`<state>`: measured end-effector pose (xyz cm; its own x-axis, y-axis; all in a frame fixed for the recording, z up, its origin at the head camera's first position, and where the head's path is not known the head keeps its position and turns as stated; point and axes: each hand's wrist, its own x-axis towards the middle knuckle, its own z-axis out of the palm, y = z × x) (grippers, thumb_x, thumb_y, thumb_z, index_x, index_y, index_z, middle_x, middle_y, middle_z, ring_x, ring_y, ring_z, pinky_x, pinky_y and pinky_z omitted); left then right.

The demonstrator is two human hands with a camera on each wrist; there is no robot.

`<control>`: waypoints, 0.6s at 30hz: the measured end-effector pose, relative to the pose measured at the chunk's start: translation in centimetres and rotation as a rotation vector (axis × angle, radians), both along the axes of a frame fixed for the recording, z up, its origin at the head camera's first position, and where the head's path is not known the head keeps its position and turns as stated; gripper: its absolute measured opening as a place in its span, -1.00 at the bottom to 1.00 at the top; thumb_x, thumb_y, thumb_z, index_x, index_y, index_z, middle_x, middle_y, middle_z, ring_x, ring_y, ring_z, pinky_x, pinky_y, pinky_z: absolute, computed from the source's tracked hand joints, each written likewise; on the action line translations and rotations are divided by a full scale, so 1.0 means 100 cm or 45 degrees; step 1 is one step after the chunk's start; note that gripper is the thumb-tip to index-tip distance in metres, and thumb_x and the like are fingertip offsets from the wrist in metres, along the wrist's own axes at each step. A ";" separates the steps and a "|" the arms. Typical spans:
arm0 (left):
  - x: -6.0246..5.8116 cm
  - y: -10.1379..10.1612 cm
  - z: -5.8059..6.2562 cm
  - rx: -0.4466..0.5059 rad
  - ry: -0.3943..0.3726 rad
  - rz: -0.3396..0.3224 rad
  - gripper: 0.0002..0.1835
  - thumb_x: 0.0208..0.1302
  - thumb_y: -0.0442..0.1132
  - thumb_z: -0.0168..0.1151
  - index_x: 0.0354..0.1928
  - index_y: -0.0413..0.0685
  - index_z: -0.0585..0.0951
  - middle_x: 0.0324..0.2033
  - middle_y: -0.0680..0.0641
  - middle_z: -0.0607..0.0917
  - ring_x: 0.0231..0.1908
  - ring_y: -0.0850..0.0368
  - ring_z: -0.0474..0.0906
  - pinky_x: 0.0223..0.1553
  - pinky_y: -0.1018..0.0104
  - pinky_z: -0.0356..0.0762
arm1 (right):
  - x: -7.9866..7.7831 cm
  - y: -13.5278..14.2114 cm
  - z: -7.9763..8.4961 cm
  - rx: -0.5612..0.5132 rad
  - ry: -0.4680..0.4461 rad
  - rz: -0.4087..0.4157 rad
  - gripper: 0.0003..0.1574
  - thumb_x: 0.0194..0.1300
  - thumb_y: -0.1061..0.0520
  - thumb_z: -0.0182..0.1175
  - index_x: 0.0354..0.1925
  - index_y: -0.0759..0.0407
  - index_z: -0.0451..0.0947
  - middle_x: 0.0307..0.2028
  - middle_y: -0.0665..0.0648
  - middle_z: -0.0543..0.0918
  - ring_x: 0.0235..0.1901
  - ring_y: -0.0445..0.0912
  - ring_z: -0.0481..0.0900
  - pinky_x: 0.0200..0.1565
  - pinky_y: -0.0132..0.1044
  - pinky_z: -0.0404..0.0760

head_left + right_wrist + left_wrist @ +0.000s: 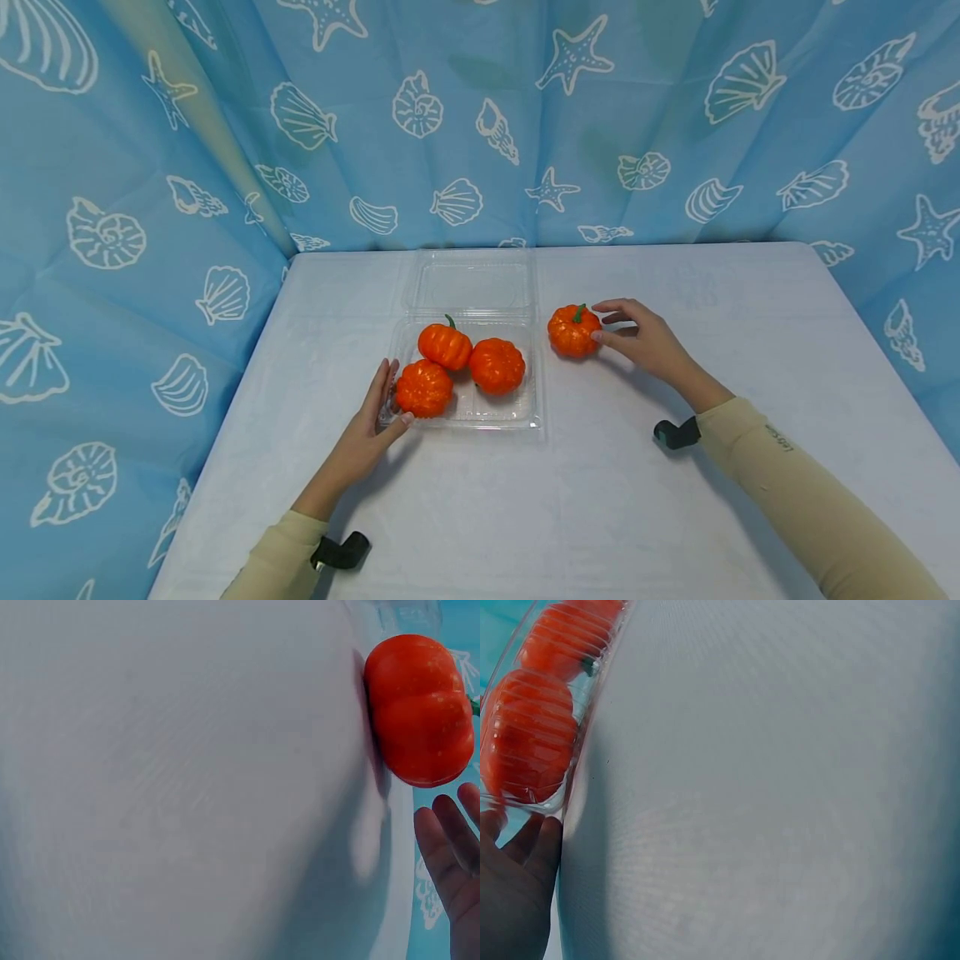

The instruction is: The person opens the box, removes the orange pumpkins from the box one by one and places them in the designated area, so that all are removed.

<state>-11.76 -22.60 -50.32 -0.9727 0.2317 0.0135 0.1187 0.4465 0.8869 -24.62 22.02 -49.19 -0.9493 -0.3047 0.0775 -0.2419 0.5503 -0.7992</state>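
In the head view a clear plastic clamshell box [480, 412] stands with its lid [472, 282] folded back. Three small orange toy pumpkins sit in its base: one at the back with a green stem [446, 347], one at the right [498, 367] and one at the front left [424, 389]. My left hand [367, 433] rests against the box's front left corner, fingers along the side and thumb at the front. To the right of the box, another pumpkin [573, 332] stands on the table, stem up. Beside it my right hand [645, 337] has spread fingers; a gap shows in the right wrist view.
A white cloth covers the table [600, 500]. Blue curtains [480, 150] with white shell and starfish prints hang behind it and at both sides. Dark wrist-camera mounts [677, 433] stick out from both sleeves, low over the cloth.
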 end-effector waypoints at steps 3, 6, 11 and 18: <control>0.000 0.000 0.001 -0.007 -0.003 0.002 -0.03 0.46 -0.10 0.24 0.65 0.06 -0.19 0.61 0.02 0.01 0.58 -0.05 -0.07 0.51 -0.22 -0.16 | 0.000 -0.001 0.001 -0.019 0.044 0.008 -0.38 0.41 -0.01 0.32 0.32 0.18 0.44 0.26 0.25 0.51 0.20 0.17 0.53 0.21 0.16 0.54; 0.000 0.000 0.001 -0.006 -0.005 0.003 -0.03 0.46 -0.11 0.24 0.65 0.05 -0.19 0.61 0.01 0.01 0.58 -0.06 -0.07 0.51 -0.22 -0.16 | 0.001 -0.004 0.004 -0.036 0.079 0.009 -0.41 0.41 0.01 0.33 0.30 0.19 0.46 0.23 0.23 0.52 0.17 0.16 0.54 0.20 0.16 0.55; 0.000 0.001 0.001 0.003 -0.003 0.002 -0.03 0.47 -0.11 0.24 0.65 0.04 -0.19 0.61 0.02 0.00 0.58 -0.07 -0.07 0.51 -0.22 -0.17 | 0.005 -0.010 0.013 -0.039 0.122 0.021 -0.45 0.39 0.06 0.34 0.26 0.20 0.48 0.20 0.23 0.54 0.14 0.18 0.55 0.19 0.17 0.56; 0.001 0.001 0.002 -0.002 -0.007 0.003 -0.02 0.46 -0.10 0.25 0.65 0.05 -0.18 0.61 0.01 0.01 0.57 -0.07 -0.06 0.51 -0.23 -0.16 | 0.007 -0.018 0.023 -0.038 0.175 0.045 -0.52 0.39 0.12 0.34 0.21 0.21 0.52 0.17 0.20 0.56 0.15 0.13 0.56 0.19 0.15 0.57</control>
